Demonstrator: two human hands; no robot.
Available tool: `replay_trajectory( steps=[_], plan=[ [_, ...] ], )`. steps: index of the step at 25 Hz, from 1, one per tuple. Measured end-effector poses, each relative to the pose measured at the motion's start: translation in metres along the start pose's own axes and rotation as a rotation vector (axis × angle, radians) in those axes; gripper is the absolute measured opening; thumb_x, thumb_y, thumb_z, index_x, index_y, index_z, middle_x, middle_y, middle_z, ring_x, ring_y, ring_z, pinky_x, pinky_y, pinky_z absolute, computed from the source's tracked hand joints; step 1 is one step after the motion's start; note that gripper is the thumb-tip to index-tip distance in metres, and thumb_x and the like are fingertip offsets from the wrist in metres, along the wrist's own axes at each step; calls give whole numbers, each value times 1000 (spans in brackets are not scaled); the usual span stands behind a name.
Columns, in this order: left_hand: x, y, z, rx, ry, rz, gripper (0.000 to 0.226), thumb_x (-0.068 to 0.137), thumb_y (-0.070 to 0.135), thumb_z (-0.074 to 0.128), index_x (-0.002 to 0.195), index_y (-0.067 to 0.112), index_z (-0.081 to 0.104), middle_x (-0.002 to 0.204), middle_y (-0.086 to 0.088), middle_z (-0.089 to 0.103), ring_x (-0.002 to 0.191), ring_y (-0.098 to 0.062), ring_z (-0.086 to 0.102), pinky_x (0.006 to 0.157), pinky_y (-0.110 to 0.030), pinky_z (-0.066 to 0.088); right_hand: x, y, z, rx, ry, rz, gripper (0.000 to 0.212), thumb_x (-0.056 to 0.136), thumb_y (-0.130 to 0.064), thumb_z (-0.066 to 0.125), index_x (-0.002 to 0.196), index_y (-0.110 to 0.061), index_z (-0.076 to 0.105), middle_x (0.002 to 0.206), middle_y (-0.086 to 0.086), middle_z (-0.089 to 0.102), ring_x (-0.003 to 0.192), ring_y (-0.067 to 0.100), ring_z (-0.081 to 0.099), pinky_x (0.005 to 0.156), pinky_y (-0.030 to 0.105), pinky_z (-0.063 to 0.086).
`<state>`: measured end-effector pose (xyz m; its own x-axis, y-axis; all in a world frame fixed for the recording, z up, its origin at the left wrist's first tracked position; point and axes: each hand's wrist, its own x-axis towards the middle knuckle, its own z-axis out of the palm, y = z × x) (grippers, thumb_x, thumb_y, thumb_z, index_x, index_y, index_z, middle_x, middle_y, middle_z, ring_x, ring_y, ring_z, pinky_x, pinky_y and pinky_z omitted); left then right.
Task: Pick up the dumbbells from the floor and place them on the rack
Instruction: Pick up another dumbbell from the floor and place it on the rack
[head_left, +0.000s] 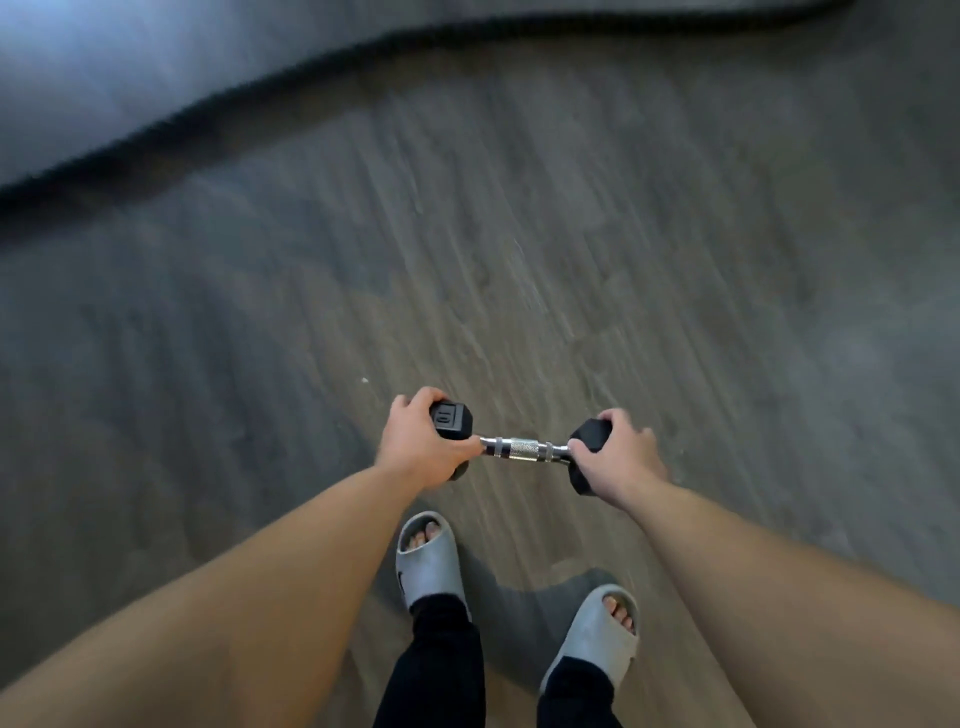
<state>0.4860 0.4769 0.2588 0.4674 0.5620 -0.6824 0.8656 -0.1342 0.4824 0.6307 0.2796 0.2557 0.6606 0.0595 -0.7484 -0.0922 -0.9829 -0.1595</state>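
Observation:
One dumbbell (524, 449) with black hex ends and a ribbed chrome handle hangs level above the floor, in front of my feet. My left hand (421, 447) wraps its left black end, which shows a white number. My right hand (618, 460) grips the right black end. The bare handle shows between the two hands. No rack is in view.
Grey wood-plank floor (571, 249) fills the view, blurred by motion. A dark baseboard (260, 91) and pale wall run across the top left. My feet in grey slides (428, 561) (597, 634) stand below the dumbbell.

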Motion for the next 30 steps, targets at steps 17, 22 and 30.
replay_trajectory(
  steps=[17, 22, 30],
  plan=[
    [-549, -16, -351, -355, 934, -153, 78, 56, 43, 94, 124, 24, 60, 117, -1, 53, 105, -21, 57, 94, -33, 50, -554, -201, -153, -144, -80, -947, 60, 80, -47, 74, 130, -22, 52, 124, 15, 49, 93, 35, 61, 80, 52, 62],
    [-671, -130, -396, -381, 1001, -289, 80, 50, 41, 98, 117, 18, 59, 114, -3, 63, 101, -20, 61, 86, -35, 55, -682, -196, -48, -149, -247, -1005, 59, 79, -44, 78, 126, -19, 51, 124, 17, 54, 103, 38, 60, 52, 52, 63],
    [-784, -376, -450, -325, 1011, -432, 73, 52, 45, 94, 109, 23, 55, 113, 1, 56, 96, -16, 56, 77, -29, 47, -836, -204, 195, -213, -373, -973, 56, 78, -44, 77, 123, -21, 52, 121, 17, 51, 102, 35, 59, 54, 52, 63]
  ],
)
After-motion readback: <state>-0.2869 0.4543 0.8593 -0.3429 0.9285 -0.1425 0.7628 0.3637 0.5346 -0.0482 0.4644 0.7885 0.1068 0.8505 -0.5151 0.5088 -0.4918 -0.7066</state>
